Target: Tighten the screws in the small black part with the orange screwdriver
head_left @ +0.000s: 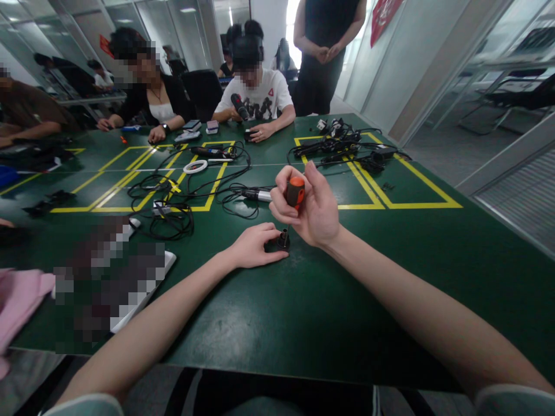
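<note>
Two bare hands are seen meeting near the middle of a dark green table [303, 312], whose glossy top is marked out with rectangles of yellow tape [416, 205]. A tangle of black cables [173, 214] is spread over the taped boxes to the left, with a white ring [195, 167] among them and a silver-and-black cylindrical device [255, 195] just behind the hands; a second cable bundle [342, 147] is heaped in the far right box. A pink cloth [19, 300] is draped at the near left edge. The room is lined with glass partitions [143, 23], and a red sign [381, 17] is hung on the pale wall at the right. Across the table a person in a white T-shirt [260, 98] and a person in a black jacket [151, 98] are seated, and a standing person [327, 52] is seen behind them. The screwdriver [295, 192], with its orange handle, is held upright in the right grip [314, 211], the fingers being wrapped tightly around the handle. Its shaft is pointed straight down onto a small black part [284, 241] that lies on the table directly below that hand. The left grip [255, 245] is rested on the table beside it, its fingers curled and pressed against the part's left side.
</note>
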Tool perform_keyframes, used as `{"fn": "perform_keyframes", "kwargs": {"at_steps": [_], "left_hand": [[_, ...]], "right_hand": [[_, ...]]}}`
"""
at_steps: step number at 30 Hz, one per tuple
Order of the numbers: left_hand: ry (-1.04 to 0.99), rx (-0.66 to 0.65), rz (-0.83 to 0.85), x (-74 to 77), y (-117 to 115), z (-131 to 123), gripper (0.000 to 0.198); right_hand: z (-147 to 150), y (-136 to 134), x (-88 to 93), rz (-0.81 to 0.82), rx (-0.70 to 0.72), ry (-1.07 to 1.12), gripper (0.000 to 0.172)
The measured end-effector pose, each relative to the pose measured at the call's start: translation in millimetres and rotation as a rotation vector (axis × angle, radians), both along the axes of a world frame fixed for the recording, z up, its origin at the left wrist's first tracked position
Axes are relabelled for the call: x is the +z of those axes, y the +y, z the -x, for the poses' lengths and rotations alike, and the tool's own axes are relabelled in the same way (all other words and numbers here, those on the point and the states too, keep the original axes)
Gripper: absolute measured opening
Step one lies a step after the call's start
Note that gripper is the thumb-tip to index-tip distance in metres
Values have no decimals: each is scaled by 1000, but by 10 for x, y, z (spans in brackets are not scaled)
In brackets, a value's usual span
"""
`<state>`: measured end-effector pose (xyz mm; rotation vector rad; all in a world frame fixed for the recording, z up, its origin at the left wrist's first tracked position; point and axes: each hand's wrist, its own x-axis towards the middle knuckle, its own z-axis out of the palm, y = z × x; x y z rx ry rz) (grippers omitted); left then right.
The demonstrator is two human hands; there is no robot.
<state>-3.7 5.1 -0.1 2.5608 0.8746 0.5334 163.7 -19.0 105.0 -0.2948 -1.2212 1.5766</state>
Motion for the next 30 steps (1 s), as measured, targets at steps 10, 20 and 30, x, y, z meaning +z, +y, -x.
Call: {"fn": "perform_keyframes", "kwargs": {"at_steps": [10, 20, 30], "left_hand": [[-15, -6, 1, -20, 4, 5, 33], [-17, 1, 15, -6, -4, 4, 33], [-3, 1, 11, -6, 3, 5, 33]], "right_hand": [[-17, -14, 60, 27, 26, -21, 64], [-37, 0, -9, -30, 21, 15, 47], [-13, 14, 27, -13, 0, -45, 61]]}}
